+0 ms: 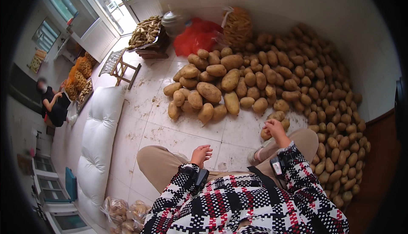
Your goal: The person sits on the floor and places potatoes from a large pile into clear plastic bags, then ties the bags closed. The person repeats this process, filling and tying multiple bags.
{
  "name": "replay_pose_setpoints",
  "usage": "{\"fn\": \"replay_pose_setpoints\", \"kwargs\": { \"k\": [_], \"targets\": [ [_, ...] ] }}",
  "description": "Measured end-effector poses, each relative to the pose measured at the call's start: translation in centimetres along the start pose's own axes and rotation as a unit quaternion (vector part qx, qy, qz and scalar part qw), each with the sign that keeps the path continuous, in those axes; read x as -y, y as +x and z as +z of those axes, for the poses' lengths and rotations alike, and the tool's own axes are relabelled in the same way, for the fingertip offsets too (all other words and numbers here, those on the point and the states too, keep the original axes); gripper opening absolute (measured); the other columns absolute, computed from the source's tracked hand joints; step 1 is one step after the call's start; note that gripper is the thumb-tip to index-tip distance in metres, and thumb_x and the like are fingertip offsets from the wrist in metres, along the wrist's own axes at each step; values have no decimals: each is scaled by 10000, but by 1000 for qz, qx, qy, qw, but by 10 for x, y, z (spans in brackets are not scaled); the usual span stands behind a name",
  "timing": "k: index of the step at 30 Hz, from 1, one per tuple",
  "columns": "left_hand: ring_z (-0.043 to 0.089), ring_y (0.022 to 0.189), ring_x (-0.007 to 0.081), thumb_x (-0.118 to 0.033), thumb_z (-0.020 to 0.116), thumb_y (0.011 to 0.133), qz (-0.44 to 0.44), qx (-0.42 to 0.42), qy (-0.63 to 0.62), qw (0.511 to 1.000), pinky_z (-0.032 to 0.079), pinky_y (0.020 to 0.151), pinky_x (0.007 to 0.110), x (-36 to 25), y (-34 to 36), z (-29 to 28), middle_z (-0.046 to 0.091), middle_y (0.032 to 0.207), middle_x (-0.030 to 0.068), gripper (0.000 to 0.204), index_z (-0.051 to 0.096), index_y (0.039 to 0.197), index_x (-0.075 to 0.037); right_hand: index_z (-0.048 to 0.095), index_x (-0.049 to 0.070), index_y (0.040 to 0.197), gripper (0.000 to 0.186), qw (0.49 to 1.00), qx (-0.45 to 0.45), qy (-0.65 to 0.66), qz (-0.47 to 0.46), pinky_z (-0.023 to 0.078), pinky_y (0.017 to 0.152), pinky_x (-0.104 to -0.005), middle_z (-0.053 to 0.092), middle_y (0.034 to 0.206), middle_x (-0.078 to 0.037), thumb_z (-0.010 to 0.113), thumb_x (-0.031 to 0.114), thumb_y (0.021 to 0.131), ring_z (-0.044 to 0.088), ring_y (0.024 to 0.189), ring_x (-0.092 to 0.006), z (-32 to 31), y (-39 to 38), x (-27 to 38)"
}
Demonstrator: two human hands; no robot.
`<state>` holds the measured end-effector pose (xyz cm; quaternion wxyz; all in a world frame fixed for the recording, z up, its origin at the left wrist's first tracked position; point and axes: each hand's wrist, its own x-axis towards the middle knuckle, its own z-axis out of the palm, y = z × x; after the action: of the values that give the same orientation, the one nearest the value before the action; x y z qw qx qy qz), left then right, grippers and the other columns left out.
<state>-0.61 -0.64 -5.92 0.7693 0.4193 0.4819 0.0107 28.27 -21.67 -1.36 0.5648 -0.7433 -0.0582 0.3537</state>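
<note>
I sit with both forearms raised over my bent knees. Above my left knee hovers my left hand, its fingers loosely bent and apart, with nothing in it. My right hand hangs by my right knee, fingers half curled but apart, and I see nothing held in it. Just past it lie a few brown potatoes, partly hidden by that hand. Ahead of me a group of large potatoes rests on the tiled floor. It runs into a big potato heap along the wall and round my right side.
A white tufted cushion lies to my left, with bagged potatoes near its close end. Farther off are a small folding stool, a tray of long tan roots, a red bag and a full net sack. Another person sits far left.
</note>
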Motion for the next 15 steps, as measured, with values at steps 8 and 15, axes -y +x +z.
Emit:
{"fn": "replay_pose_setpoints", "kwargs": {
  "k": [8,15],
  "targets": [
    [550,729,115,-173,522,833,50,21,-43,998,423,638,240,-13,-2,-4,617,899,33,275,534,1083,-61,553,9,837,106,1000,12,15,-13,387,433,-199,597,725,-64,495,96,854,489,497,-83,2,-6,3],
    [545,732,107,-162,508,836,108,32,-97,989,412,633,230,-45,-15,-9,616,902,32,266,538,1079,-57,575,47,825,131,996,22,-84,17,429,483,-203,607,733,-31,521,164,853,520,553,-71,17,-18,25]
  ]
}}
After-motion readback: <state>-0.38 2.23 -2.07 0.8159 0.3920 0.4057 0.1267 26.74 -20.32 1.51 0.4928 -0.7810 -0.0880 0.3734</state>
